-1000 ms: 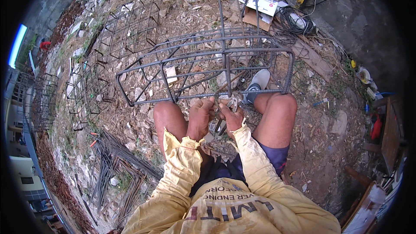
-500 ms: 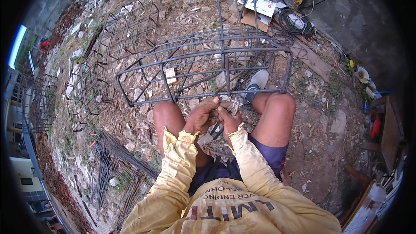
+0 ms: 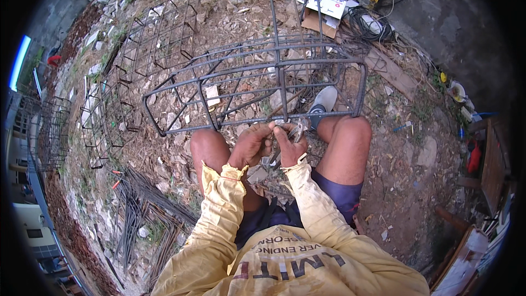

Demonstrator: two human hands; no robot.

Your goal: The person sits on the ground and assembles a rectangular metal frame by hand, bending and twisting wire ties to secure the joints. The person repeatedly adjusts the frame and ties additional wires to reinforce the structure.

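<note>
A cage of steel reinforcing bars (image 3: 281,85) stands just beyond my knees, its near lower bar level with my hands. My left hand (image 3: 252,145) is closed in a pinch at the foot of an upright bar; what lies between its fingertips is too small to make out. Close beside it, almost touching, my right hand (image 3: 291,147) is wrapped round a pair of metal pincers (image 3: 299,128). The pincers' head points up and away from me, and their handles pass down through the palm. My right thumb and forefinger meet near the left fingertips.
More rebar cages (image 3: 121,71) lie at the left. Nearer on that side is a bundle of dark thin rods (image 3: 130,211). A cardboard box (image 3: 326,6), a coil of black cable (image 3: 361,22) and a wooden plank (image 3: 390,74) sit at the far right. Rubble covers the ground.
My right fingers have shifted slightly up and left, closer to the left fingertips. The pincers stay in my right hand. The whole view has moved a little.
</note>
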